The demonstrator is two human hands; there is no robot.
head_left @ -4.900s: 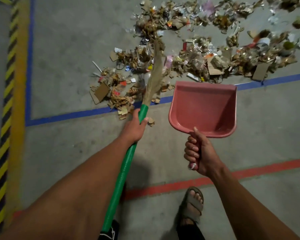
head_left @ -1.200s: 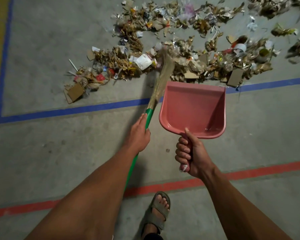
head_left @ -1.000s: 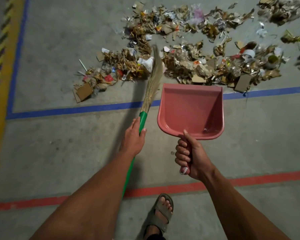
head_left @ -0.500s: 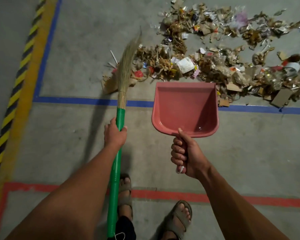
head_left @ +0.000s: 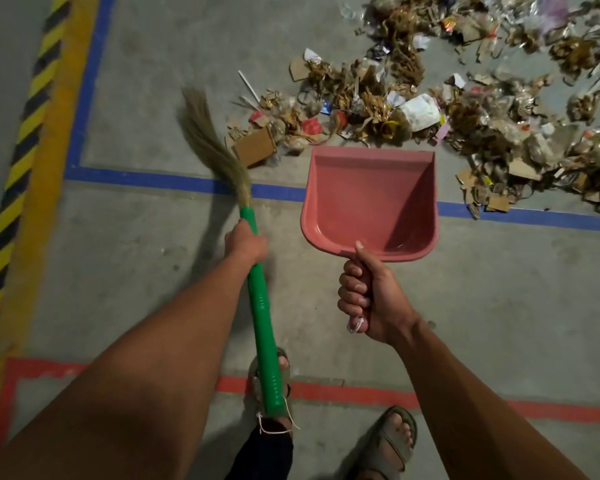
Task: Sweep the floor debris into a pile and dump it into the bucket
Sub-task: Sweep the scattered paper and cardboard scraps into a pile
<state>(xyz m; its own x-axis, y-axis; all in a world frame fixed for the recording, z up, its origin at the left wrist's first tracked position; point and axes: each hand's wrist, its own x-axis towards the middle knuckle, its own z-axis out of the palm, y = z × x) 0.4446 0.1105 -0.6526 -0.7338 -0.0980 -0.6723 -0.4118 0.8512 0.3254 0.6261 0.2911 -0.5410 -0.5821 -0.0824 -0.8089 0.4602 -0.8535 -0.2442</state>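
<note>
A: What has just changed? The soft straw broom with the green plastic handle (head_left: 257, 296) was buried in the middle of the litter a second ago; now its bristle head (head_left: 208, 140) lies on bare concrete at the left end of the spread, just left of the brown cardboard piece (head_left: 255, 147).

B: So I judge the stroke is being reset; a sweep from here would push the left tail rightwards into the main mass; nothing is piled tightly yet.

A: The left hand (head_left: 246, 241) has its fingers wrapped round the green handle just below the bristles; the right hand (head_left: 368, 299) is clamped in a fist on the grip of the pink plastic dustpan (head_left: 369, 202), thumb laid along the top.

B: The dustpan holds no litter and hangs near of the debris, its open lip over the blue floor line (head_left: 153, 180); where is the debris itself?

A: The scattered paper, cardboard and wrapper debris (head_left: 430, 109) lies far of the blue line, running from the middle out past the right edge; the bucket is not in view.

B: Any writing?

A: None readable; the scraps are too small and blurred; the yellow-and-black hazard stripe (head_left: 21, 140) at far left and the red floor line (head_left: 361, 393) near the sandalled feet carry no text.
</note>
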